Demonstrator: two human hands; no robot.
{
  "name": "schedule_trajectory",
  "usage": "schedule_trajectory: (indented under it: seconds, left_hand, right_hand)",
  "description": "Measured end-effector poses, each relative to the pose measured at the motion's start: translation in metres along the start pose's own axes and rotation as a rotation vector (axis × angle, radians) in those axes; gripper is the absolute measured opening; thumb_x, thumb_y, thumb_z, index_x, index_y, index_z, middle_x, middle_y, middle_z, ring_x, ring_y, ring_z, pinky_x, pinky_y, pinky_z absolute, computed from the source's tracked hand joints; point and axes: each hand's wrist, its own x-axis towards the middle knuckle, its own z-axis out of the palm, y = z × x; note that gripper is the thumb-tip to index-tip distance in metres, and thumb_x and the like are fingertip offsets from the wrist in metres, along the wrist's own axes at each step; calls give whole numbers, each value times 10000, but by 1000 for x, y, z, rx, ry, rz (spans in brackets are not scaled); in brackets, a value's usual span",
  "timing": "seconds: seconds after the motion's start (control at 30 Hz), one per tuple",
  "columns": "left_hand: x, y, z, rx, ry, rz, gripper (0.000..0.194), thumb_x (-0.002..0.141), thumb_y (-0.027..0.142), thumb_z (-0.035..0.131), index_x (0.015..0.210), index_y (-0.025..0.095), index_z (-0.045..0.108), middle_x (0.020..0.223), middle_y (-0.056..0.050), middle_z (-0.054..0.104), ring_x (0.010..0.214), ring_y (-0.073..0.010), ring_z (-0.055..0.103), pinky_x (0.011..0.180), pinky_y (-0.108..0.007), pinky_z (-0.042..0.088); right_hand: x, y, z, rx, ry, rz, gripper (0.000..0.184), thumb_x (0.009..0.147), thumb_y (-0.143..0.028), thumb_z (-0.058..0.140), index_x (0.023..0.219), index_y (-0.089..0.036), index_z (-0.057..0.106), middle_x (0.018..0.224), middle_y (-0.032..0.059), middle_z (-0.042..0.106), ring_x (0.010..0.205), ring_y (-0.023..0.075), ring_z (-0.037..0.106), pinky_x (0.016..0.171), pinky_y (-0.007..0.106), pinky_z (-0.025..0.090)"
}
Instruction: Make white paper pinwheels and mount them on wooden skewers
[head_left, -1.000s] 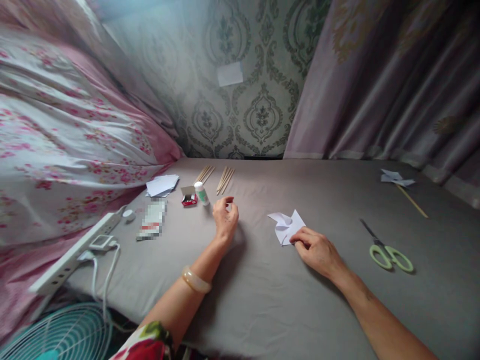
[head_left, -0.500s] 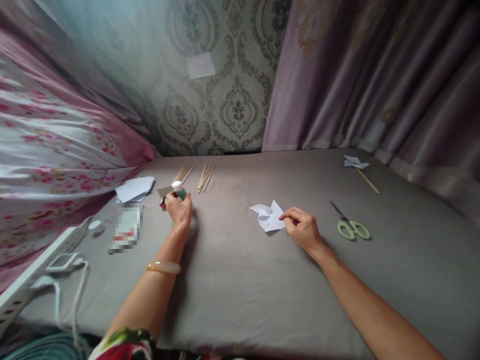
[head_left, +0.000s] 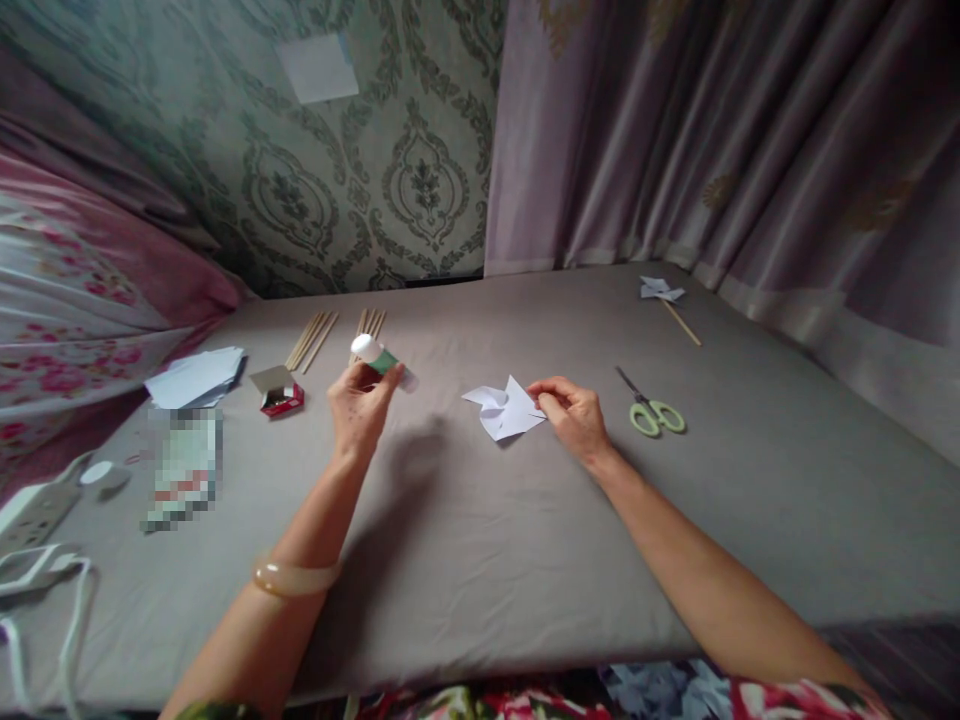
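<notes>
My left hand (head_left: 358,408) is closed around a glue stick (head_left: 386,368) with a white cap and a green label, raised above the cloth. The fingers of my right hand (head_left: 571,415) pinch the right corner of a partly folded white paper pinwheel (head_left: 508,410). One blade of the pinwheel curls in toward its middle, and its other corners spread out. Left of my left hand stands a small open red box (head_left: 282,402) with tiny things inside, too small to name. Green-handled scissors (head_left: 654,412) lie to the right of my right hand.
Wooden sticks (head_left: 311,342) lie in two groups at the back left. Nearby are a stack of white paper (head_left: 196,378), a blurred-out packet (head_left: 184,470) and a power strip (head_left: 34,512) with cables. A finished pinwheel on a stick (head_left: 679,320) rests at the back right.
My left hand has lifted the glue stick up and right, away from the red box, which now shows fully. My right hand still pinches the paper pinwheel. The view has turned right.
</notes>
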Motion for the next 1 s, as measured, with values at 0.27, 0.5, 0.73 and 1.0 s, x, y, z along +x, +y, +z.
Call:
schedule_trajectory:
  seconds: [0.27,0.5,0.73,1.0]
  left_hand:
    - [-60,47,67,-496,-422,-253,291,629,401,768,764,151,701,759,-41,709,692,-155,621,670,-282,503]
    - [-66,35,79,-507,-553,-222,322,697,413,731,887,155,711,897,-74,726,776,-178,653,739,-316,521]
    - [-52,4,69,89,-504,316,179,825,314,621,913,183,707,950,-82,678,891,-198,593,819,-359,484]
    - [-57,-9,68,432,-675,604,203,878,177,501,935,186,695,1007,-83,659,933,-222,533,851,-369,480]
  right_hand:
    - [-4,-4,8,367,-239,214,461,666,-407,750,1053,-190,625,1031,73,682,906,170,646,783,304,529]
    - [-7,-3,18,426,-242,263,448,610,-429,787,967,-194,652,936,29,683,823,143,615,655,232,508]
    - [7,-6,-9,495,-143,382,417,627,-456,785,912,-173,672,705,-14,609,588,89,524,536,216,438]
    - [12,-10,-32,150,-113,271,425,706,-462,727,987,-144,692,600,-34,544,532,84,452,517,234,377]
